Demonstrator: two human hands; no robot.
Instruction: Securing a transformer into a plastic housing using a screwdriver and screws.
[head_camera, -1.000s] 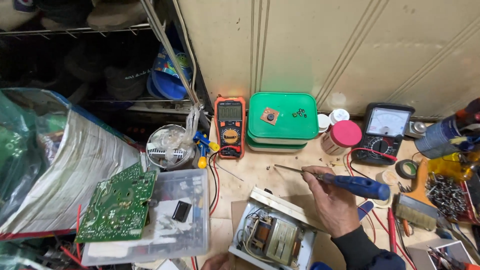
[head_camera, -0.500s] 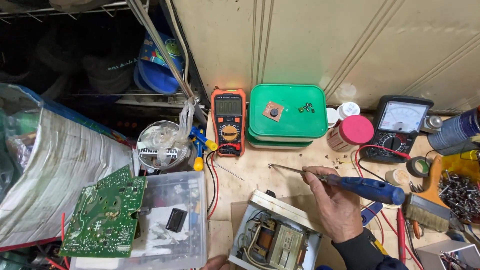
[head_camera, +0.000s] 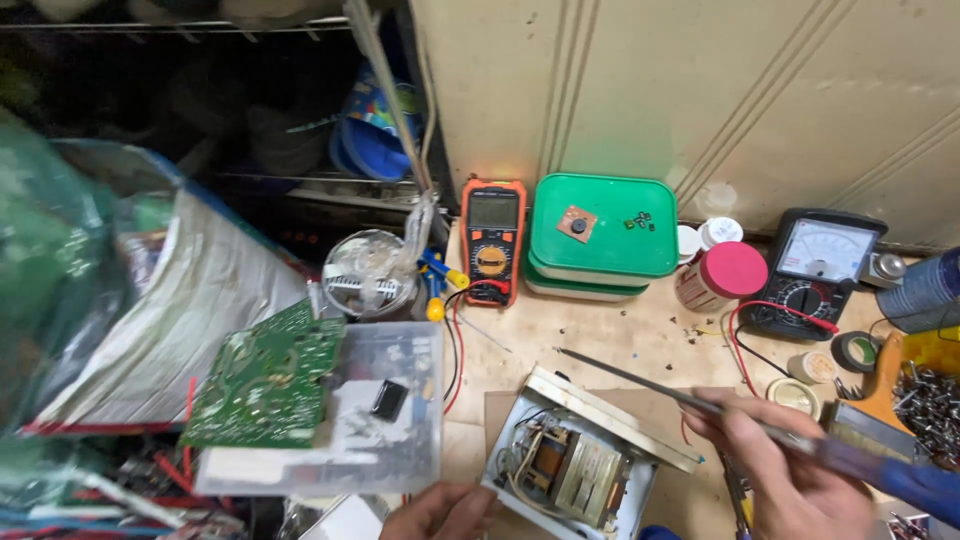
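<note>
While right hand (head_camera: 790, 470) grips a screwdriver (head_camera: 720, 415), fingers closed round its shaft, tip just above bench beside the box | left hand (head_camera: 440, 512) rests at open metal box (head_camera: 575, 465) near edge, grip unclear, mostly cut off | box at bench front centre, transformer inside | green board (head_camera: 270, 375) on clear tray (head_camera: 400, 400) to left | orange meter (head_camera: 492, 238) behind.

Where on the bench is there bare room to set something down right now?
One bare patch: the tabletop between the green box, the orange multimeter and the open metal unit, though the tool tip reaches into it. Crowded: right side around the analog meter; left side under the circuit board.
</note>
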